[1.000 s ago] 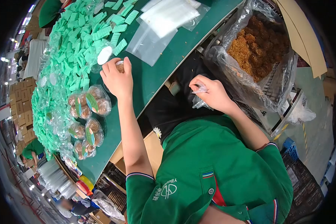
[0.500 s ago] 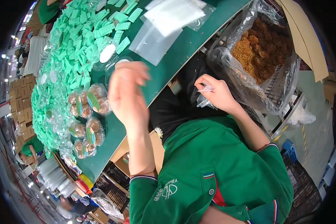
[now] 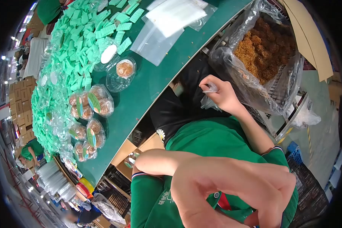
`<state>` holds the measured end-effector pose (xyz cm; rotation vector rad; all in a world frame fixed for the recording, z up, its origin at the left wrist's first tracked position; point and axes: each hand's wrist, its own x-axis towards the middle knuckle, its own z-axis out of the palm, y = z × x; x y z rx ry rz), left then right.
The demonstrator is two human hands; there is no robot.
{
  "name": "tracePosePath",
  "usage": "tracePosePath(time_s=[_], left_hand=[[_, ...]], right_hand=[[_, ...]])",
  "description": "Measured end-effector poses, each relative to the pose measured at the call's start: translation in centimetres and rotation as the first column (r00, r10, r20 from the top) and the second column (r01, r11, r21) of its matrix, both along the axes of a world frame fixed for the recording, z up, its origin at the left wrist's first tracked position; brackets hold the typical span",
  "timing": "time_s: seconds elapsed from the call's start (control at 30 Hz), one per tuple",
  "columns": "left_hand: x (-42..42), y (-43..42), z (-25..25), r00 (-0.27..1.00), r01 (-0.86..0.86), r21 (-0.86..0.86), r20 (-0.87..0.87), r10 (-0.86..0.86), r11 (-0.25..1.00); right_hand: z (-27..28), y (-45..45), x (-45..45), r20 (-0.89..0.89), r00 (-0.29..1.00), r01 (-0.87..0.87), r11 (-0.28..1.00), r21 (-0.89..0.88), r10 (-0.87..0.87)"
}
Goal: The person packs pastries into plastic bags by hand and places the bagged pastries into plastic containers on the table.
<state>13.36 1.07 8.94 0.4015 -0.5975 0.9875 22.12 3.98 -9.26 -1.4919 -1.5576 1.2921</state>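
My left hand (image 3: 224, 180) is raised close to the camera in front of my green shirt. Its fingers are bent with a gap under them, nothing shows in it, and the fingertips are partly hidden. My right hand (image 3: 223, 95) pinches a crumpled piece of clear plastic (image 3: 209, 102) above my lap, near the lined crate. On the green table, an open clear clamshell (image 3: 116, 80) has one round brown floss-covered piece (image 3: 124, 69) in one half. Closed clamshells (image 3: 100, 100) with brown pieces and green oval labels stand left of it.
A large pile of green strips (image 3: 74, 45) covers the table's far side. Flat clear bags (image 3: 155, 45) lie under white sheets (image 3: 174, 17). At right, a plastic-lined crate (image 3: 224, 57) holds brown shredded food (image 3: 264, 49). Another person (image 3: 32, 150) stands at far left.
My left hand has come back from over the table toward the camera, uncovering the open clamshell and its brown piece. The right hand stays nearly still with the plastic.
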Motion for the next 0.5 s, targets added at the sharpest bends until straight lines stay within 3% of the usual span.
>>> tracePosePath(time_s=[0.27, 0.37, 0.47, 0.5], left_hand=[[2.3, -0.6, 0.0, 0.971, -0.223, 0.007, 0.085, 0.222, 0.975], [2.2, 0.1, -0.6, 0.941, -0.331, 0.051, 0.091, 0.326, 0.942], [-0.5, 3.2, -2.8, 0.947, -0.191, 0.26, -0.206, 0.248, 0.946], [-1.5, 3.5, -3.7, 0.869, -0.241, 0.275, -0.365, 0.333, 0.931]], right_hand=[[0.6, 0.2, 0.4, -0.001, 0.995, 0.098, 0.995, 0.021, -0.098], [-0.5, 0.3, 1.1, -0.116, 0.98, 0.175, 0.976, 0.126, -0.161], [1.2, 1.0, 2.3, -0.28, 0.923, 0.297, 0.952, 0.079, -0.264], [1.8, 1.2, 2.9, -0.327, 0.887, 0.356, 0.934, 0.032, -0.327]])
